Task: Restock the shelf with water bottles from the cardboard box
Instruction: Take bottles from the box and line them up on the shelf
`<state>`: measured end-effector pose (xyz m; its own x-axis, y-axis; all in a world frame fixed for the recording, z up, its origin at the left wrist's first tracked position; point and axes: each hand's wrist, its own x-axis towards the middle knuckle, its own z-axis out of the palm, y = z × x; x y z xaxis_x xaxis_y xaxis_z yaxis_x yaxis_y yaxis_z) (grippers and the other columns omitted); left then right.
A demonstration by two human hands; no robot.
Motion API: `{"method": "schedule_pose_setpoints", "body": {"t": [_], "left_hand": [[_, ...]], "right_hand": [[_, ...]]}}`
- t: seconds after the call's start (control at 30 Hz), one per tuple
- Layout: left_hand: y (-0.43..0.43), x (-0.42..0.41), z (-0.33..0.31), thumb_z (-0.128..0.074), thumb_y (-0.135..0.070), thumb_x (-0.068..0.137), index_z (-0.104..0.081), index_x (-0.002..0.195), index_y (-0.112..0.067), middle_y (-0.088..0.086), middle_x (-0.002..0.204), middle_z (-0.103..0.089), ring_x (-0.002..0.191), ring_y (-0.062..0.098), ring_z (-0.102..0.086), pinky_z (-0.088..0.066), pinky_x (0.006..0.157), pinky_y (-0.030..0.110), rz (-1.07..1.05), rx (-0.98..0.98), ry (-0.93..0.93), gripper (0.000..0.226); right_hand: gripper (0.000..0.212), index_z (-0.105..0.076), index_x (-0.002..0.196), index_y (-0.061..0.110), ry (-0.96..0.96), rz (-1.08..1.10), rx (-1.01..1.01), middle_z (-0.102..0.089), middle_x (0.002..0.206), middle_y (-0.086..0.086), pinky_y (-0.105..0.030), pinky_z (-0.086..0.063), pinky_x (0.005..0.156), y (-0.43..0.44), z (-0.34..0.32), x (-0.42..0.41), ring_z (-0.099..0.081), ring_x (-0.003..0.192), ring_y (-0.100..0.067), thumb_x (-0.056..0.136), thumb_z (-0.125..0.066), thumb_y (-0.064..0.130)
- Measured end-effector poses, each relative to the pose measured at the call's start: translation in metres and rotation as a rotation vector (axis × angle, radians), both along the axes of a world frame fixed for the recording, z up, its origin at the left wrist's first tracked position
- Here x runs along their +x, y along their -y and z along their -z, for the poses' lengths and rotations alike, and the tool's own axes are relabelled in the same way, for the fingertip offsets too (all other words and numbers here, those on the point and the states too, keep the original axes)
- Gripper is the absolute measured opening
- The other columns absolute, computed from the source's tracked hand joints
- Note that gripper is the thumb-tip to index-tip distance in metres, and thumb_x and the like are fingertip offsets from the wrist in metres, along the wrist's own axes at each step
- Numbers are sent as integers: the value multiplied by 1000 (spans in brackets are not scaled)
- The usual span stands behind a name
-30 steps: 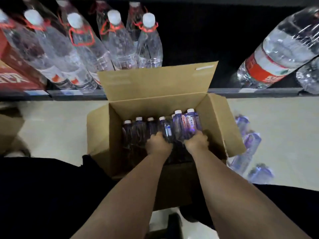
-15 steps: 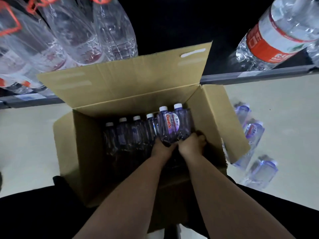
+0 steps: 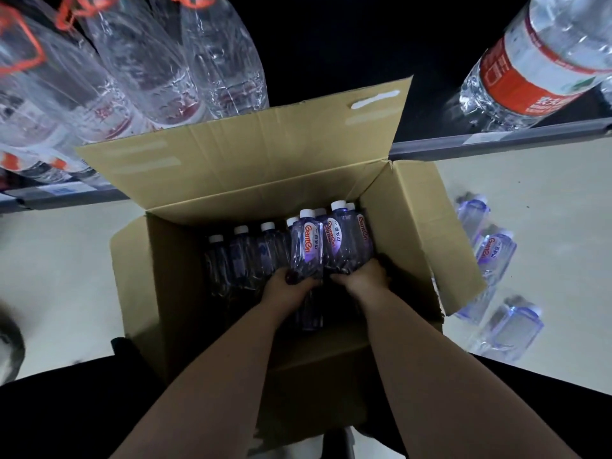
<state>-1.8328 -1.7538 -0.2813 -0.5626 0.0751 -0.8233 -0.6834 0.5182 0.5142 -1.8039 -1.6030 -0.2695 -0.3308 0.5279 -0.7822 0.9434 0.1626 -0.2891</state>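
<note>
In the upper left of the frame, large clear bottles with orange-red carry handles are seen standing on the shelf, their thin walls rippled and glossy. The dark gap to their right is judged to be room kept for new stock. Below it, at the centre, the cardboard box is set on the pale floor close before the shelf, and its matte corrugated rear flap is folded up so that the mouth is left free. Inside, a row of small bottles with white caps is packed upright, the purple-tinted plastic dimmed by shadow. The left hand is sunk in the box, and its fingers are curled round the base of one labelled bottle, which is raised above the row. It is gripped low, presumably because the neighbours leave no room higher up. Just to the right, the right hand is wrapped round the lower ends of a raised cluster of bottles; how many are held cannot be told. Beyond the right flap, loose bottles of the same kind are laid on the floor, squarish in section. In the upper right, a large red-labelled bottle is stood at the shelf's front.
</note>
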Motion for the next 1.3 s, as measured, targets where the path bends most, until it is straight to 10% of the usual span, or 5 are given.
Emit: {"method": "schedule_pose_setpoints", "body": {"t": [0.33, 0.67, 1.03, 1.17, 1.3], "left_hand": [[16, 7, -56, -58, -24, 92, -60, 105, -17, 3, 100, -71, 80, 12, -63, -51, 68, 29, -195, 182, 112, 15], [30, 28, -204, -68, -20, 79, -65, 99, -7, 3, 73, -69, 65, 20, -65, -55, 60, 28, -174, 223, -256, 25], [41, 0, -390, -76, -27, 73, -58, 108, -15, -1, 102, -62, 89, 15, -60, -53, 80, 32, -84, 382, -599, 40], [48, -35, -449, -75, -39, 59, -57, 121, -16, 1, 113, -65, 92, 16, -61, -52, 83, 34, -83, 394, -700, 69], [49, -77, -489, -71, -38, 73, -59, 101, -20, -5, 99, -65, 95, 18, -61, -43, 81, 33, -129, 397, -742, 36]], "right_hand": [[24, -70, 88, 9, -97, 350, -475, -69, 91, -11, -39, -55, 77, 4, -55, 6, -64, 80, -27, 70, -75, 24], [29, -68, 101, 10, -518, 186, -385, -71, 82, -7, -21, -47, 45, 18, -203, 55, -66, 61, -16, 74, -77, 13], [56, -64, 120, 13, -945, 104, -410, -62, 127, -3, -55, -42, 104, 35, -375, 31, -59, 114, -24, 67, -81, 22], [45, -61, 118, 18, -1083, 52, -394, -62, 123, 0, -48, -37, 110, 33, -424, -1, -57, 116, -20, 75, -78, 18], [79, -43, 138, 25, -1186, 14, -377, -52, 133, 0, -38, -35, 105, 30, -464, -42, -52, 121, -18, 69, -82, 29]]}}
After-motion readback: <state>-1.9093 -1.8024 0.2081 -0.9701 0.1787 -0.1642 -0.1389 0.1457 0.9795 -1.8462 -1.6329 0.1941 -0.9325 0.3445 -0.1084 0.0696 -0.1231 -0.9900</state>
